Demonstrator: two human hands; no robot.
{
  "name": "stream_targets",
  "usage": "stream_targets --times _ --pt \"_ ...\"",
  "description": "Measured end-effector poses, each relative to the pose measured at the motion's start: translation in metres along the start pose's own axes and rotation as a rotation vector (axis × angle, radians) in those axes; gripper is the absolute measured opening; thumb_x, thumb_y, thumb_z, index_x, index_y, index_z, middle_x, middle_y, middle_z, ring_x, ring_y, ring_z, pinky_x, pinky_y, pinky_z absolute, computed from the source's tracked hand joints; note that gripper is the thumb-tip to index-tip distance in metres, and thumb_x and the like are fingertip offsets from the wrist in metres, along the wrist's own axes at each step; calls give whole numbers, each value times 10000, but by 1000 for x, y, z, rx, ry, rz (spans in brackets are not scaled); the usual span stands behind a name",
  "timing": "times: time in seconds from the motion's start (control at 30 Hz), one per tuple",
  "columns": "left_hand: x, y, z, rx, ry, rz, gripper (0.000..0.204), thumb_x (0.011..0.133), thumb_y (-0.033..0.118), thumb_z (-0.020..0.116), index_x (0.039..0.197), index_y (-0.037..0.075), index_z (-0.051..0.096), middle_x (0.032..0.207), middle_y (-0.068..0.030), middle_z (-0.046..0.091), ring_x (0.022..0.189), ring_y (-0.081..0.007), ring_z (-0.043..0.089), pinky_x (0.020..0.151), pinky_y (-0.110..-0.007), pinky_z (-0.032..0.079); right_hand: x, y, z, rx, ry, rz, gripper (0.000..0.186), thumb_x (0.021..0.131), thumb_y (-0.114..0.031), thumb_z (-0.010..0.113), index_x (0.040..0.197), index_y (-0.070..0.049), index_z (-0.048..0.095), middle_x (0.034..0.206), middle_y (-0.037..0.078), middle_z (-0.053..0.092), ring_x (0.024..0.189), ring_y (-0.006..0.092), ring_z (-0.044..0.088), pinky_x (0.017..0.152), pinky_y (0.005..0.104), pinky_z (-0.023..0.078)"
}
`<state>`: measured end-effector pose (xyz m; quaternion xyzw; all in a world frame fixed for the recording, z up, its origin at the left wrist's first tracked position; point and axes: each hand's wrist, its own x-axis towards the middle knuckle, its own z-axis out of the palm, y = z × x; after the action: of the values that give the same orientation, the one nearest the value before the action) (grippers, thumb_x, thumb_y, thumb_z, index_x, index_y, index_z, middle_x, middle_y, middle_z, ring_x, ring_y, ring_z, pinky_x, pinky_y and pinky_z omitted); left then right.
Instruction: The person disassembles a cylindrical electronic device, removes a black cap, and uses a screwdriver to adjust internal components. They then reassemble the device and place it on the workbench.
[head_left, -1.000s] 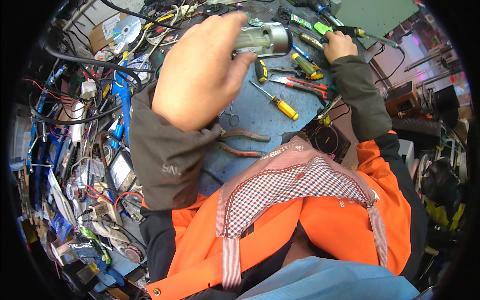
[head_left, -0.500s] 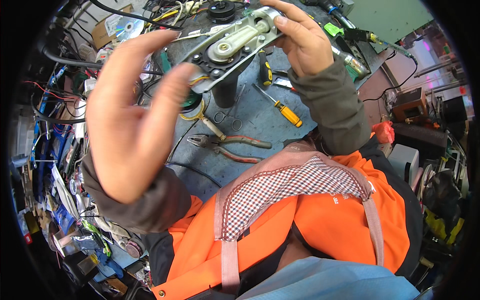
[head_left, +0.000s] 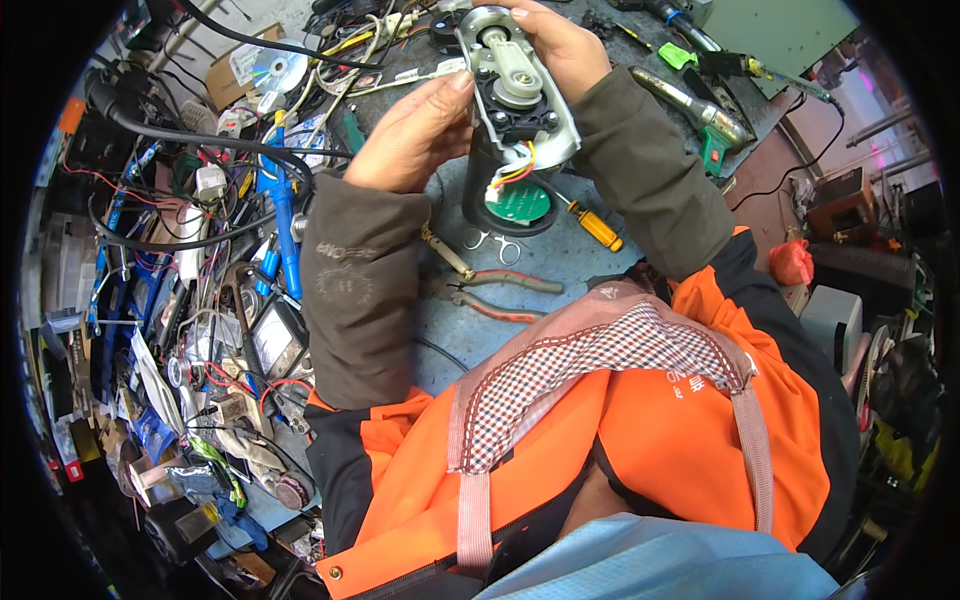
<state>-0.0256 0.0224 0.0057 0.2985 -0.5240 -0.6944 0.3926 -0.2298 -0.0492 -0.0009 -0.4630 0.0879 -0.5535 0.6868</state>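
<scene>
- Gripping an opened crank-and-rod drive unit (head_left: 517,88) at its far right side with the curled right hand (head_left: 563,48);
- holding its left rim with the bent left hand (head_left: 418,135), partly hiding those fingers behind it;
- raising it above the blue workbench (head_left: 555,252);
- exposing a round green circuit board (head_left: 524,204) below;
- working beyond red-handled pliers (head_left: 515,279) and left of a yellow-handled screwdriver (head_left: 596,226).

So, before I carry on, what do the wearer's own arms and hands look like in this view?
Both the left hand and right hand are bare, without gloves. Dark grey-brown fabric covers each forearm; the left sleeve bears faint pale lettering and a roundish mark. Higher up, the arms show the jacket's orange and black panels.
</scene>
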Motion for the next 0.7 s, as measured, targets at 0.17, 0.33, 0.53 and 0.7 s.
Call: stream_targets --times 0.17,0.33,0.53,0.7 --pt "25 -29 5 -220 195 123 352 1055 404 562 1139 79 669 926 -21 655 823 -140 599 739 -310 443 24 17 -32 186 -202 103 341 1108 -120 493 1420 -10 571 1146 81 688 1042 168 662 939 292 536" --pt "16 -21 28 -273 253 268 484 1054 347 462 1342 -2 634 1234 -132 737 1091 -257 721 999 -406 568 14 5 -8 -978 -75 -419 293 1093 -125 549 1333 23 627 1156 70 699 1060 165 658 946 289 529" --pt "18 -27 37 -291 313 302 493 1065 384 456 1326 5 633 1241 -126 736 1107 -251 715 1010 -411 548 -49 -33 47 -848 228 -90 208 950 -154 798 984 1 663 874 67 745 775 103 685 698 256 545" --pt "8 -37 11 -234 65 267 720 937 364 584 1499 -69 461 1445 -210 603 1329 -343 592 1144 -477 455 -45 -46 49 -929 155 15 227 929 -189 809 964 13 711 843 57 749 738 90 665 660 256 534"
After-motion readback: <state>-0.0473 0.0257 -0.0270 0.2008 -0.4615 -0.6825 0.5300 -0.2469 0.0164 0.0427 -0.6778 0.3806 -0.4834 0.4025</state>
